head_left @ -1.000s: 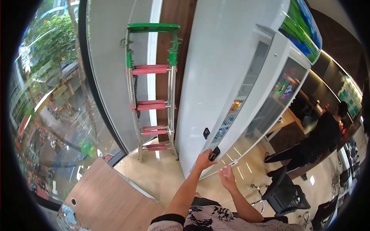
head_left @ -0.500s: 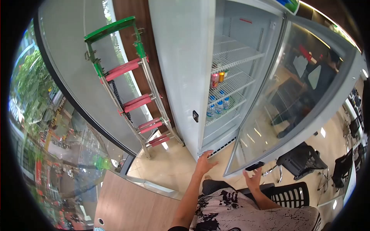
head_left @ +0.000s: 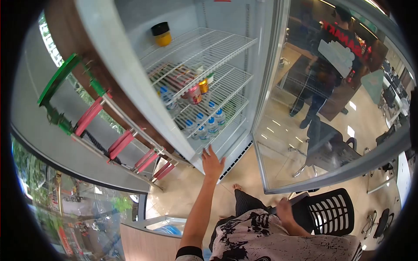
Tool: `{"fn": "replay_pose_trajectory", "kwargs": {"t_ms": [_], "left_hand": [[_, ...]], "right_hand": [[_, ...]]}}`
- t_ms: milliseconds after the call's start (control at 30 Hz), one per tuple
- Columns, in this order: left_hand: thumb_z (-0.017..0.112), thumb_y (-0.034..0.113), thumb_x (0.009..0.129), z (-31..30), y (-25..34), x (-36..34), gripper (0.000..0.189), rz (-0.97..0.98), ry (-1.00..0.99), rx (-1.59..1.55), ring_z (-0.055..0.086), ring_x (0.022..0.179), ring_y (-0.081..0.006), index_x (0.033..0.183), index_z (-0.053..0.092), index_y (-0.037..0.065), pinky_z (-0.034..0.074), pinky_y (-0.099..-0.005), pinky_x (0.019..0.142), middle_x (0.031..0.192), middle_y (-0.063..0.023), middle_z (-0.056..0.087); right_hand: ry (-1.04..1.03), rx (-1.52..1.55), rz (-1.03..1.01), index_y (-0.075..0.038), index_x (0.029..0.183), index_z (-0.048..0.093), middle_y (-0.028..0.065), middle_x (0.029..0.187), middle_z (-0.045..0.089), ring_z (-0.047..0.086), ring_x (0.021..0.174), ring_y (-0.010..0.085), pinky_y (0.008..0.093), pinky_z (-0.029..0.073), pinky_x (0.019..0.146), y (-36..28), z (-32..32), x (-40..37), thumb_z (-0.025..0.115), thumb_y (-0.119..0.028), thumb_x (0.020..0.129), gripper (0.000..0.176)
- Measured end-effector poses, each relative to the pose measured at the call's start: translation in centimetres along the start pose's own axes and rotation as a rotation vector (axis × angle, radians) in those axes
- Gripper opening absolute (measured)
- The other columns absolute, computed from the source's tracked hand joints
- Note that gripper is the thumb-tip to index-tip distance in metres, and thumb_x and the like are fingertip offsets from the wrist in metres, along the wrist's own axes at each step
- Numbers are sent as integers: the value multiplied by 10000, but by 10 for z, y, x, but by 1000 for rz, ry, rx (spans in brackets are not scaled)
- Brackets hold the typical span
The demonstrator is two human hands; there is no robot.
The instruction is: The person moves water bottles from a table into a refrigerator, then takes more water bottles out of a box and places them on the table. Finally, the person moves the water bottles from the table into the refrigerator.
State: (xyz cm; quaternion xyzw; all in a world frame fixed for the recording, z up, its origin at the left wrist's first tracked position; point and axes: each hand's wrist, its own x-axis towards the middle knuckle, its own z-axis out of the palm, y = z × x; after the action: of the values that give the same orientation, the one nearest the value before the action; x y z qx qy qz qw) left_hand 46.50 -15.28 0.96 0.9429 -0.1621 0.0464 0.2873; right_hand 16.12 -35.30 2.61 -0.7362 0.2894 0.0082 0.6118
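Observation:
My left hand (head_left: 212,163) reaches out with fingers spread, overlapping the lower front edge of an upright white fridge (head_left: 196,161). It holds nothing. Close to my body, my right hand (head_left: 285,210) is blurred by motion beside a black mesh chair. Wire shelves (head_left: 209,41) in the fridge carry several blue-capped water bottles (head_left: 212,125), a pink can (head_left: 193,94) and a yellow can (head_left: 203,85). Higher up stands a black-and-yellow container (head_left: 161,34). The glass door (head_left: 300,130) is swung wide to the right.
A ladder (head_left: 115,130) with green top and red rungs leans at the left beside a window. Black chairs (head_left: 333,213) stand at the right. Through the door glass a person (head_left: 342,52) in dark clothes shows. A wooden table (head_left: 148,243) is at lower left.
My view has moved closer to the fridge, showing more of its shelves. My right hand has left the door's handle edge and drawn back toward my body. The left hand stays outstretched.

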Motion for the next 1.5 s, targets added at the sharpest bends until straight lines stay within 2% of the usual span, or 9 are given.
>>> {"fn": "replay_pose_trajectory", "kwargs": {"t_ms": [100,167,467,667,800,867,1067,1267,1500], "left_hand": [[726,337,758,-3,15,45,855,-148,118,67,384,1189,-488,1389,246,19,387,-507,961,1338,-352,317],[687,394,786,-1,20,69,819,-150,258,154,394,1183,-486,1390,270,29,376,-521,960,1298,-347,370],[566,544,827,31,-26,142,600,9,414,567,530,1043,-385,1251,523,122,441,-509,830,1143,-223,553],[473,604,850,33,-41,148,597,132,238,837,594,888,-290,1068,590,60,485,-434,715,988,-164,593],[530,539,824,4,-26,149,531,544,527,779,605,834,-223,1053,572,61,517,-382,585,887,-100,574],[575,472,805,19,-30,131,472,495,173,454,597,842,-161,1045,564,66,500,-308,552,847,-55,567],[562,428,830,-4,-11,99,427,721,331,643,568,793,-111,1053,558,64,414,-247,459,764,-1,550],[577,375,852,-64,28,3,400,515,310,277,569,641,-167,1076,561,44,455,-283,485,758,-51,521],[540,428,869,-88,23,-171,456,-119,251,128,619,742,-265,1114,518,43,517,-349,579,852,-117,567]], "right_hand": [[-211,80,308,34,1173,492,46,921,631,541,774,76,258,453,664,-92,43,32,655,-278,858,473],[-150,60,-209,-7,1169,513,66,830,625,566,734,112,292,473,631,-68,75,101,687,-347,820,517],[-25,-276,-584,-6,1147,477,197,853,549,589,735,326,404,485,646,-179,154,345,758,-380,718,635],[-13,-568,-912,25,762,593,196,851,586,584,780,374,433,477,642,-179,172,413,757,-228,706,307],[-8,-453,-1236,10,1026,604,234,1024,591,558,887,432,443,468,813,-187,165,410,716,-123,736,338],[-244,-454,-897,17,1143,567,218,1088,591,582,928,394,421,512,787,-169,160,421,709,-101,757,428],[-155,-163,-888,6,1181,559,149,1153,596,589,1035,246,343,563,688,-186,138,341,672,-34,804,396],[-177,-192,-942,-21,1149,592,110,1112,618,603,957,191,299,542,680,-193,96,298,682,-55,791,371],[-757,-490,-936,-28,1040,647,131,1051,657,631,949,256,328,520,679,-172,125,245,765,-59,650,409]]}}
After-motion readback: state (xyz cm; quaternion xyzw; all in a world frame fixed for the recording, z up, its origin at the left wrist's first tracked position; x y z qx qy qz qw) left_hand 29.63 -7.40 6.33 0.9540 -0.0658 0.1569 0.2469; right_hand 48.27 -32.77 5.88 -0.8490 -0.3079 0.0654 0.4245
